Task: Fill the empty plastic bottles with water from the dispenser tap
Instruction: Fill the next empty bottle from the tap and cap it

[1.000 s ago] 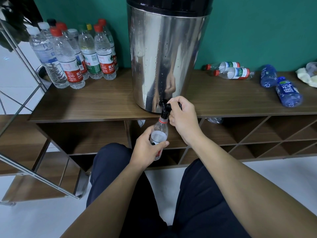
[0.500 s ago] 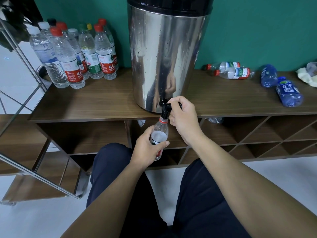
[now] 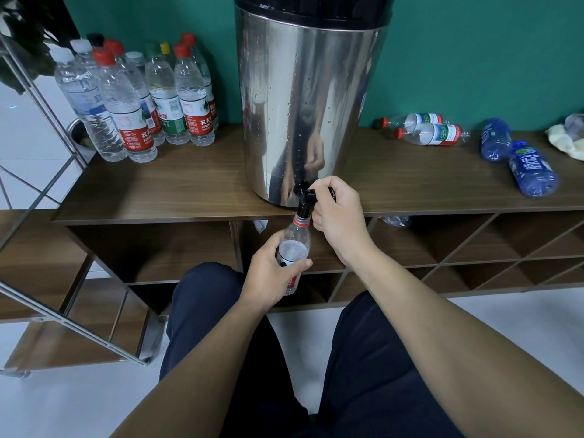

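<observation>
Two hands share the work at the tap. Our left hand (image 3: 271, 273) makes its grip around the middle of the clear bottle (image 3: 294, 252), fingers and thumb curled over its white label, holding it a little tilted with its red-ringed neck right under the black tap (image 3: 306, 203). Our right hand (image 3: 338, 216), just at 1 o'clock from the left, has its grip closed on the tap's black lever, fingers wrapped over it and thumb side toward the spout. We cannot tell whether water is running, nor how full the bottle is.

The tap sticks out from the foot of the steel dispenser (image 3: 303, 105), which stands near the front edge of the wooden worktop (image 3: 177, 191) against a green wall (image 3: 474, 52).

At 10 o'clock from the tap, well apart, a cluster of upright bottles (image 3: 139, 102) with red, white, yellow and black caps stands at the worktop's left end. At 2 o'clock lie two clear bottles on their sides (image 3: 426, 129), red caps pointing left, one just behind the other. Farther on at 3 o'clock lie two blue bottles (image 3: 518, 156), and beyond them a pale cloth (image 3: 565, 140) at the frame edge.

Below the worktop we see open shelf compartments (image 3: 458, 245), and our knees in dark trousers (image 3: 205, 295) above a pale floor.
</observation>
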Motion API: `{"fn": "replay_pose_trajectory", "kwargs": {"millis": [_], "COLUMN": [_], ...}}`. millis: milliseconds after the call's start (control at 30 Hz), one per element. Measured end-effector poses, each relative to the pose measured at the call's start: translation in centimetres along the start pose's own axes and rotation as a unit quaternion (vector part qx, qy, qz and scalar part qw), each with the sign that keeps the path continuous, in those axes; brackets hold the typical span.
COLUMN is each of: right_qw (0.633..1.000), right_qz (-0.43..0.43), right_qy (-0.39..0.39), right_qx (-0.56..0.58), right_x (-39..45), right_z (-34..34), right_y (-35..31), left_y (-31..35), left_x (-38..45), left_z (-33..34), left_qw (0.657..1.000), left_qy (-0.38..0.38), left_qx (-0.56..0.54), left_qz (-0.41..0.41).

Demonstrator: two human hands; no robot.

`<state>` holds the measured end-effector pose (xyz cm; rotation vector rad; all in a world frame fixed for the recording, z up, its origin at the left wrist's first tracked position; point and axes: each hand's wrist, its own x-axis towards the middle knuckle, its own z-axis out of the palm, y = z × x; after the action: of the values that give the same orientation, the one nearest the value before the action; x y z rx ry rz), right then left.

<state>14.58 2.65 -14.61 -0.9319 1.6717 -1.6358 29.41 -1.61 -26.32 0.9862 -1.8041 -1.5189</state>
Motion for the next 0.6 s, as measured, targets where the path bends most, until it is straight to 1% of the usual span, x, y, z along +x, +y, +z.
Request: {"fn": "replay_pose_trajectory", "kwargs": {"millis": [600], "right_qw": [1.0], "right_qz": [-0.001], "right_qy": [-0.001], "right_qx": [0.014], "right_x": [0.05], "right_z": [0.01], "right_y": [0.14], "left_y": [-0.37], "left_x": [0.22], "left_z": [0.2], "left_qw": [1.0], "left_qy": [0.003], "left_qx": [-0.003], "left_qz": [0.009]}}
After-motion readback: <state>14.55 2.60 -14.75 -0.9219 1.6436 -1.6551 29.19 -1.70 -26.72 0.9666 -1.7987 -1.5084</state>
